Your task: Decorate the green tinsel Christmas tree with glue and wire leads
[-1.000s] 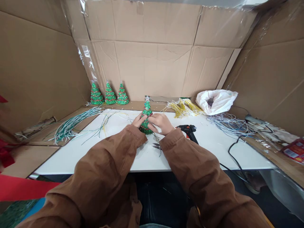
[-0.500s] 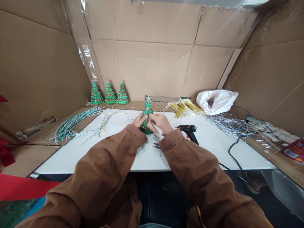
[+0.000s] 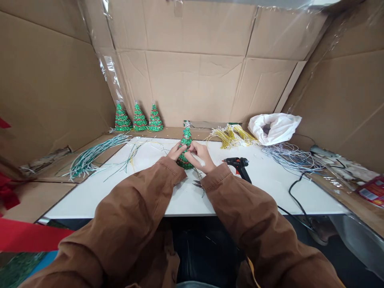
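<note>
A small green Christmas tree (image 3: 186, 138) with red bands and a silvery star stands upright on the white table before me. My left hand (image 3: 175, 152) is closed around its left side. At the tree's right side, the fingers of my right hand (image 3: 199, 155) are pinched near its surface. A slim white object (image 3: 200, 162) lies in that hand, its kind unclear; the fingertips are partly hidden. Beneath my right cuff, the dark tips of a pointed tool (image 3: 197, 183) and thin green wire stick out on the table.
A black glue gun (image 3: 239, 166) lies right of my hand. Three more trees (image 3: 139, 118) stand at the back left. Bundles of green-white wire (image 3: 93, 154), yellow wire (image 3: 229, 137) and pale wire (image 3: 289, 157) lie around, beside a white bag (image 3: 274, 127). Cardboard walls (image 3: 195, 84) enclose the table.
My right hand has shifted and turned slightly at the tree's side, so the white object in it shows more plainly. My left hand and the tree stay in place.
</note>
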Demonstrator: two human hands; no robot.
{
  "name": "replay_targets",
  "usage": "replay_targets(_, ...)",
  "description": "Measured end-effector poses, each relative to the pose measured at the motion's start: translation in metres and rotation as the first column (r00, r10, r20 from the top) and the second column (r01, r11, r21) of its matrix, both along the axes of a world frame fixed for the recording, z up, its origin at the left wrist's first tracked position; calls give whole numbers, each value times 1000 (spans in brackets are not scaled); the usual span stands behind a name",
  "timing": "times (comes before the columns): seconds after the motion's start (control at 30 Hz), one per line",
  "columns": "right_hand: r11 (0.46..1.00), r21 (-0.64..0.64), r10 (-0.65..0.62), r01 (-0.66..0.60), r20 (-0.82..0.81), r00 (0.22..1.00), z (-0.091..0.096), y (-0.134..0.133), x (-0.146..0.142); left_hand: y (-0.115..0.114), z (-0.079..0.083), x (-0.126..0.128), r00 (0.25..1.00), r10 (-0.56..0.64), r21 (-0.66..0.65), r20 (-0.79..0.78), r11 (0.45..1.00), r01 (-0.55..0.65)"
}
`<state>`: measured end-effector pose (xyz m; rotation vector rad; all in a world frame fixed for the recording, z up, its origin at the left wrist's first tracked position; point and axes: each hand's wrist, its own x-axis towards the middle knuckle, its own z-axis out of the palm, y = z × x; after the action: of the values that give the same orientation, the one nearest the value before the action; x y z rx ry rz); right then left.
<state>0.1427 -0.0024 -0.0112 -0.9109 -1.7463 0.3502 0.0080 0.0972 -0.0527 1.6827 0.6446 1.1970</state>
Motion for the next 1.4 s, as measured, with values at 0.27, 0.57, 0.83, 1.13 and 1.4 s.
replay_targets(0.27,999,-29,-44,40,-132,990,-4,-1,-8,1,-2,1,1000,11,36,-11,999,-11)
replay_targets(0.57,999,-21,-38,35,-159,987,-1,3,-2,2,-3,1,999,14,-29,35,999,-13)
replay_targets(0.83,946,-5,-300,323,-387,872,11,10,17,-6,-2,4,988,-49,-197,147,977,78)
replay_targets(1.13,930,-28,-360,366,-261,896,-6,25,24,-1,11,-3,996,-29,-93,84,995,37)
replay_targets(1.4,873,-186,-485,452,-226,845,-15,39,27,3,18,-11,994,-2,-61,108,998,9)
